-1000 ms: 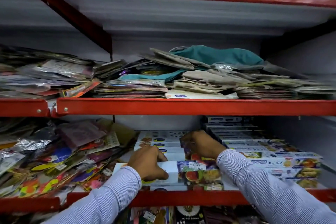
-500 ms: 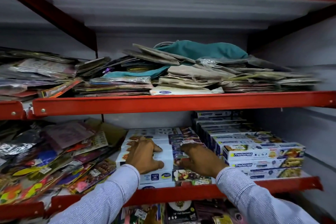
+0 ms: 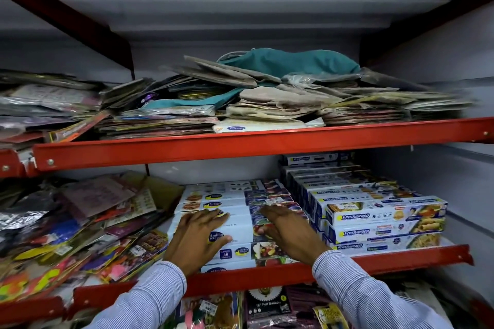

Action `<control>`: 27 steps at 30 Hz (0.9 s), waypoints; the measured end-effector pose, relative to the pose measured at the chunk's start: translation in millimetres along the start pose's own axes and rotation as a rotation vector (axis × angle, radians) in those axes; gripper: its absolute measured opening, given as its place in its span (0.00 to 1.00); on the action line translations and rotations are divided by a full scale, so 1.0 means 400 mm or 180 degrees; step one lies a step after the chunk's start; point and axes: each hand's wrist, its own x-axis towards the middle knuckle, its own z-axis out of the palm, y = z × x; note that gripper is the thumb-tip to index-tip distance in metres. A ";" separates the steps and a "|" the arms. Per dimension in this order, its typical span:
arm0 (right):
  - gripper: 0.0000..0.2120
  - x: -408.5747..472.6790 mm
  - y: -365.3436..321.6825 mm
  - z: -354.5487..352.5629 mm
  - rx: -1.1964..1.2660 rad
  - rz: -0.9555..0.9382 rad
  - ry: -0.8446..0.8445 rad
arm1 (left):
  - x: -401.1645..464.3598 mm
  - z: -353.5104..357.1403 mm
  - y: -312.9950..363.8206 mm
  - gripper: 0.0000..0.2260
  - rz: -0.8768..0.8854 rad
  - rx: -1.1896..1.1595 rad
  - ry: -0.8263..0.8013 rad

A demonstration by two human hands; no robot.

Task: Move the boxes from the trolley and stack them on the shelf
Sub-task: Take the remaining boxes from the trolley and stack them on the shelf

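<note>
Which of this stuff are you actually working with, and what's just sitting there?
Part of the job:
- white boxes under both hands
- left hand, right hand, flat on them
- Freshwrapp boxes stacked alongside
- shelf

Just lying about:
- coloured packets
- teal cloth
- paper bags

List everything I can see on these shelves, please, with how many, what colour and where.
Freshwrapp boxes: a stack, count unclear, white and blue, lower shelf, right.
Healthy-wrap boxes: a flat stack, white with food pictures, lower shelf, middle.
Colourful packets: a loose heap, lower shelf, left.
Paper bags: a pile, brown and grey, upper shelf.
Teal cloth: one, on that pile.
Shelf rails: red, three visible.
Foil balloon packets: several, dark, below.
Left hand: flat on middle boxes.
Right hand: flat on them too.
</note>
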 end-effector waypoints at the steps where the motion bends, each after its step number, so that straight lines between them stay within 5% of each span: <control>1: 0.26 0.000 -0.001 0.003 0.0001 -0.0027 0.0029 | -0.001 0.002 -0.005 0.27 0.0019 0.0052 0.0025; 8: 0.29 -0.002 0.000 0.022 -0.0258 -0.0152 0.0058 | -0.011 0.014 -0.014 0.32 0.0052 0.0477 0.0157; 17: 0.30 -0.059 -0.011 0.141 -0.0741 0.0157 0.1089 | -0.075 0.096 -0.035 0.32 -0.0022 0.0966 0.0853; 27: 0.30 -0.017 0.010 0.201 -0.1021 0.0122 0.1135 | -0.054 0.147 -0.072 0.31 0.0002 0.1074 0.0899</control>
